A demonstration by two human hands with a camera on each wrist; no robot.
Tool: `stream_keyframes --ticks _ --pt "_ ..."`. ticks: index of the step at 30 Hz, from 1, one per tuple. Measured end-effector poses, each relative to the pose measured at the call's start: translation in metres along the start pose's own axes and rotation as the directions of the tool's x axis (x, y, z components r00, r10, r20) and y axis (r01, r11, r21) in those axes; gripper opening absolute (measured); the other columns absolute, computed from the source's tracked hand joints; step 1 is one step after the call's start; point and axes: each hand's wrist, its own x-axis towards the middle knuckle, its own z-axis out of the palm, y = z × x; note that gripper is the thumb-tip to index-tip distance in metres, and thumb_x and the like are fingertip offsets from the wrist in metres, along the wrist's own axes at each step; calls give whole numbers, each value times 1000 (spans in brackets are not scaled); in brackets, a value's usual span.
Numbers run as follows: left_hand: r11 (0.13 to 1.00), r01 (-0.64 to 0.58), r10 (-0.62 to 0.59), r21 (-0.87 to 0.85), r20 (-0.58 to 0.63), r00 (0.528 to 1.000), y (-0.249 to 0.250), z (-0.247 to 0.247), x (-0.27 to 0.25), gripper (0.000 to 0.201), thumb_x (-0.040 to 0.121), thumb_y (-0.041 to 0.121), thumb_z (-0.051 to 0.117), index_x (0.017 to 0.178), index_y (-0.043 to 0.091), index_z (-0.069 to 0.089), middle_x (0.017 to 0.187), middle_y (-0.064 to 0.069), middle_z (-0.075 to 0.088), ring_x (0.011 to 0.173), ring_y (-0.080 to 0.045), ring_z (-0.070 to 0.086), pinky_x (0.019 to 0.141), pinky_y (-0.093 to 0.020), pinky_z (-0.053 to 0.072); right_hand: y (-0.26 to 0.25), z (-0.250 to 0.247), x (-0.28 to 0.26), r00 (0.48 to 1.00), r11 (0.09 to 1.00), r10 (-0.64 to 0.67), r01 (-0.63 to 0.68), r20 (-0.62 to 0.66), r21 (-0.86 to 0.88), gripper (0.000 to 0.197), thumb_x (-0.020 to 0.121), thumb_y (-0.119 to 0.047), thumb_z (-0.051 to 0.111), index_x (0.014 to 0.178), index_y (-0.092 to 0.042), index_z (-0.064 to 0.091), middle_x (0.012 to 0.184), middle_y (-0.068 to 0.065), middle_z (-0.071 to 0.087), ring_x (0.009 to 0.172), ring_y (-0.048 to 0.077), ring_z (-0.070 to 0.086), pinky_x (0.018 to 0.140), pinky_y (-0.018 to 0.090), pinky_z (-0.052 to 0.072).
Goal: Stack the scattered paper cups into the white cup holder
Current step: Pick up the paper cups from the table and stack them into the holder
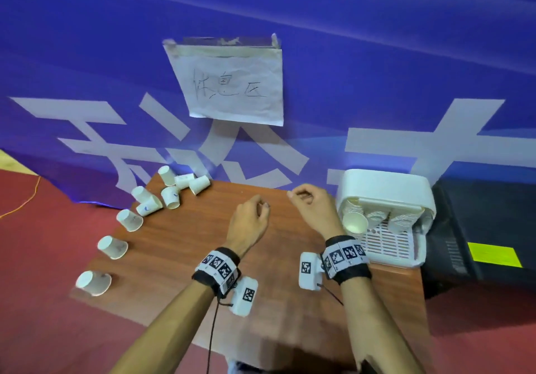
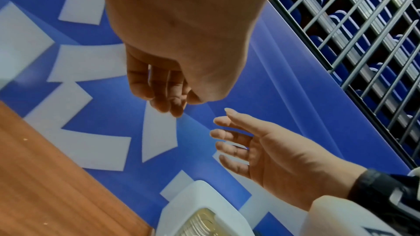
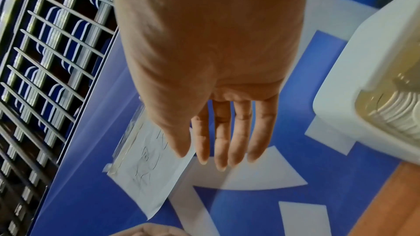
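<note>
- Both hands are over the middle of the brown wood-grain table (image 1: pixel 203 257) and neither one has anything in it.
- The left hand (image 1: pixel 249 217) sits near the table's centre with its fingers loosely curled under, nothing between them. You can see the same curl from the left wrist view (image 2: pixel 163 78).
- The right hand (image 1: pixel 313 208) is just beside the holder, toward the far edge. From the head view the fingers look a bit bent, but the right wrist view (image 3: pixel 222 128) shows them pretty much straight and slightly spread, so it's a relaxed hand gripping nothing.
- Both wrists have black bands with black-and-white square marker tags (image 1: pixel 345 254), plus a small white camera box (image 1: pixel 245 295) hanging off each.
- The scattered white paper cups (image 1: pixel 171 196) are all on the table's left side. There's a loose clump at the far left corner, some tipped over and touching, and a few have a small blue mark.
- Three more of them run down the left edge, well apart from each other, with the last one (image 1: pixel 94 283) near the near left corner.
- The white plastic cup holder (image 1: pixel 383 188) is at the far right corner. Stacks of cups are already sitting in its slots, and one cup's open mouth (image 1: pixel 354 222) faces the camera above a slotted white drip tray (image 1: pixel 388 243).
- A blue banner with big white characters (image 1: pixel 377 54) hangs behind the table, with a hand-written sheet of white paper (image 1: pixel 232 83) taped onto it.
- A black box with a yellow-green label (image 1: pixel 493 228) stands right of the table.
</note>
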Motion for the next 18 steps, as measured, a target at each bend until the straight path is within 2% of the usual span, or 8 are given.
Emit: stream_keyframes --ticks 4,6,9,12,15,18 --pt "999 22 -23 29 15 1000 -66 -41 10 19 94 35 51 81 22 57 64 6 62 63 -13 60 56 -34 45 -24 69 10 1000 1000 -20 20 -8 -17 13 92 -36 71 88 -24 69 84 -9 70 75 5 63 66 7 44" --pt "996 49 -52 79 32 998 -104 -67 17 17 93 33 54 80 22 55 66 5 61 67 -17 60 58 -33 44 -36 111 20 1000 1000 -26 26 -1 -17 12 92 -34 72 85 -24 69 82 -8 70 71 6 62 66 10 45" --pt "983 103 -114 149 70 991 -173 -108 28 8 85 31 54 84 23 57 71 6 64 74 -21 63 66 -35 51 -54 179 35 999 1000 -16 17 35 -11 11 90 -33 74 82 -26 70 81 -6 72 69 4 61 67 13 47" --pt "955 162 -189 247 88 978 -250 -147 32 10 83 32 55 90 24 57 80 2 66 80 -26 65 68 -37 53 -69 245 46 997 999 -11 13 72 -30 11 89 -34 74 82 -27 70 80 -7 71 65 2 57 68 13 47" --pt "884 240 -303 402 99 948 -329 -181 24 24 84 33 62 101 18 55 99 -6 66 91 -31 65 73 -39 54 -81 305 52 990 998 -18 28 142 -64 12 89 -37 74 85 -26 71 80 -6 71 64 3 56 69 21 51" --pt "752 325 -471 573 123 873 -401 -207 10 43 84 33 65 118 10 53 121 -13 59 110 -34 59 88 -44 53 -94 349 54 982 993 -32 52 188 -102 10 90 -36 73 89 -27 72 80 -7 70 64 2 56 65 13 47"
